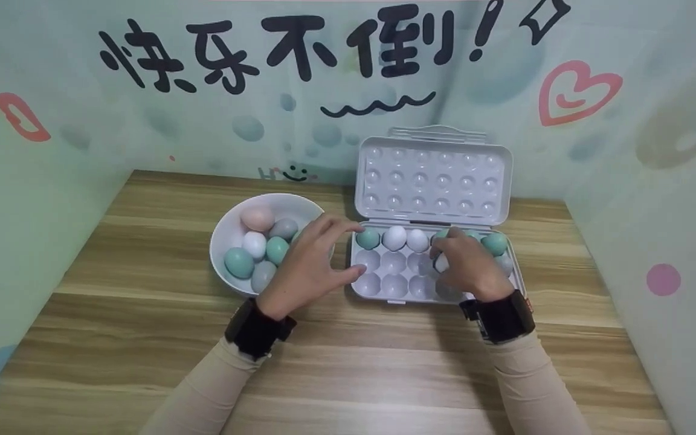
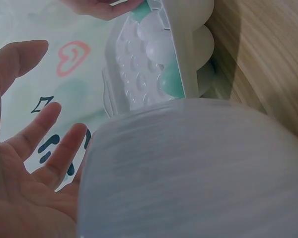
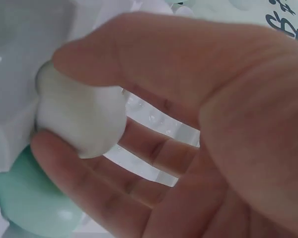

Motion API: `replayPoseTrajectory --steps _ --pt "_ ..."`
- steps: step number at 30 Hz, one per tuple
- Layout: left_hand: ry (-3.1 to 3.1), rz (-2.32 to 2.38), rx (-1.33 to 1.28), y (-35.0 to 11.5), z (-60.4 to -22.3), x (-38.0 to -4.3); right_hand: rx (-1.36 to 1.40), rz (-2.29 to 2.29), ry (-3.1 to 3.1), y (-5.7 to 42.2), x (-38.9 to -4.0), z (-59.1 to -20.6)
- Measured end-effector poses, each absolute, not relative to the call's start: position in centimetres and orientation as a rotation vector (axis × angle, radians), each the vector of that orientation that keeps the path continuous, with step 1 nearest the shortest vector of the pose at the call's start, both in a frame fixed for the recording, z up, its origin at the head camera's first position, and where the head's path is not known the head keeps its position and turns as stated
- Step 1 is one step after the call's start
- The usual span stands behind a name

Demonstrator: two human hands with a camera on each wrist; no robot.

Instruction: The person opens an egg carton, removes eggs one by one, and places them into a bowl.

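In the head view an egg carton (image 1: 394, 284) stands open at the right. My right hand (image 1: 469, 264) is over its middle row, pinching a white egg (image 3: 84, 111) between thumb and fingers, the egg low against a cup. Right beside it in the right wrist view sits a green egg (image 3: 39, 198). The back row holds eggs, among them a green egg (image 1: 368, 238) and a white egg (image 1: 394, 237); my right hand partly covers others. Between bowl and carton, my left hand (image 1: 306, 272) has its fingers spread, thumb and fingertips near the carton's left edge, holding nothing.
A white bowl (image 1: 217, 260) of pink, grey, white and green eggs stands left of the carton, partly behind my left hand. The carton's lid (image 1: 432, 190) leans up at the back. A printed backdrop (image 1: 203, 130) rises behind the wooden table (image 1: 142, 260).
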State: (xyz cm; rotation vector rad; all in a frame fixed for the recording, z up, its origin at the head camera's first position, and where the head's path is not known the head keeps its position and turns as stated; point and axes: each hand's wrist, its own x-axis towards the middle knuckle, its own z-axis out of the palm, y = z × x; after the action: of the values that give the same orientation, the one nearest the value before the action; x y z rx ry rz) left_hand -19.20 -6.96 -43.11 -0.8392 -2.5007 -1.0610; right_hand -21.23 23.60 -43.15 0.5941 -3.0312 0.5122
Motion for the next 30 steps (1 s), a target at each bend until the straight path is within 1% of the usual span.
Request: replayPoseTrajectory --steps 9,18,22,30 --pt "-2.507 -1.062 -0.837 -6.9 -43.1 -19.2 0.596 0.555 -3.039 24.6 -21.7 -43.1" --pt "-2.477 -1.062 -0.834 -6.7 -43.0 -19.3 0.637 0.726 -2.859 25.2 -21.3 -40.9" --pt "-2.461 -1.067 -0.836 -6.7 -42.9 -19.3 0.670 0.825 -2.765 24.6 -21.2 -40.1" --pt "-2.398 -1.081 -0.887 -6.5 -42.6 -19.1 0.724 1.163 -2.616 22.1 -20.5 -39.8"
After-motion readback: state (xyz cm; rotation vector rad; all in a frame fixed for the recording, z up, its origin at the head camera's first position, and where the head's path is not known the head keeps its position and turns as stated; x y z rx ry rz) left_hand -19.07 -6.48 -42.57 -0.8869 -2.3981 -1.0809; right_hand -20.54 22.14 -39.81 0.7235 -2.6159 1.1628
